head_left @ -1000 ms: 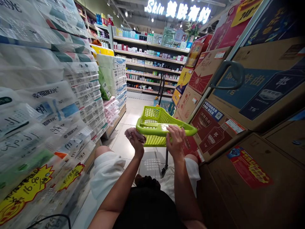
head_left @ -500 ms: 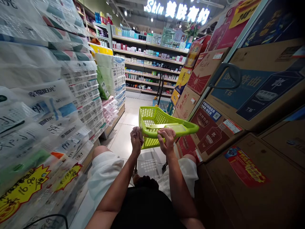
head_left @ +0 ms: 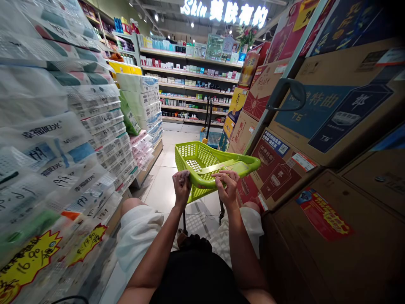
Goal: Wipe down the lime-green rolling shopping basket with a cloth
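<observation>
A lime-green shopping cart (head_left: 187, 153) with a perforated plastic basket stands before me, turned at a slant. My left hand (head_left: 181, 192) is closed around a crumpled greyish-pink cloth (head_left: 184, 175), pressed at the near left corner of the cart's rim. On the near side of the handle, my right hand (head_left: 228, 185) has its fingers bent over the green bar, with the thumb below. The bare inside of the basket shows through its open top. Below it, the cart's thin dark legs reach down between my knees.
Stacked tissue packs (head_left: 98, 109) line the left side. Cardboard cartons (head_left: 335, 101) rise close on the right, with a grey handle (head_left: 291, 95) jutting out. Ahead, a blue basket cart (head_left: 211, 138) stands before stocked shelves (head_left: 193, 86). Pale tiles (head_left: 163, 181) cover the aisle floor.
The cart's basket has swung slightly, its near left corner coming a little lower and closer. Both hands stay at the rim and handle. My view has shifted slightly to the right.
</observation>
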{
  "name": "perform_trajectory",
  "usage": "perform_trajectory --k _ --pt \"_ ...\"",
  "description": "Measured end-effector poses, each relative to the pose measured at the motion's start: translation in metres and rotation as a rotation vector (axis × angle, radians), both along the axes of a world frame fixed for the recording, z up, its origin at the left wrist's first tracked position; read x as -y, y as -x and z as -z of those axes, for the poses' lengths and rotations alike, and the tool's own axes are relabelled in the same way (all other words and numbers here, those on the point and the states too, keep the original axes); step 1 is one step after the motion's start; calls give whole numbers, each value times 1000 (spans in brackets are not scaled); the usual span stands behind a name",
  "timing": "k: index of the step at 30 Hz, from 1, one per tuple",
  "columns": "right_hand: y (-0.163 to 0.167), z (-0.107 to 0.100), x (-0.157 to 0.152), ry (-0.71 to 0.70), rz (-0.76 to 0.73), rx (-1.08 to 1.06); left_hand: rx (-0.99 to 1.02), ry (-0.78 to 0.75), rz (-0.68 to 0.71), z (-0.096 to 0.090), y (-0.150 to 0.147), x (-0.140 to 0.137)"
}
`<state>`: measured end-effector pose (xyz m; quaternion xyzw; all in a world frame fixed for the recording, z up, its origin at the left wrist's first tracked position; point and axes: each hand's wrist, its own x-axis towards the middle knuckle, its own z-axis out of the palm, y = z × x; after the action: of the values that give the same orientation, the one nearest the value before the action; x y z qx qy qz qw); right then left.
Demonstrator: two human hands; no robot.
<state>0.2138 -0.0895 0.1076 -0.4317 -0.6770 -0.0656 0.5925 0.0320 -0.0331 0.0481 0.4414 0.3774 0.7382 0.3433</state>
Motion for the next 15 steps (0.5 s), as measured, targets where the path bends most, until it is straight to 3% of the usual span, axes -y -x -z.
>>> perform_trajectory --k 4,9,11,15 --pt "0 0 1 29 6 8 -341 -178 36 -23 7 -23" --pt "1 2 1 51 25 17 -358 75 76 -40 22 -68" --pt "1 2 2 36 40 5 -454 68 150 -44 25 -61" --pt "-5 3 7 0 56 -22 -628 -133 387 -65 19 -10"
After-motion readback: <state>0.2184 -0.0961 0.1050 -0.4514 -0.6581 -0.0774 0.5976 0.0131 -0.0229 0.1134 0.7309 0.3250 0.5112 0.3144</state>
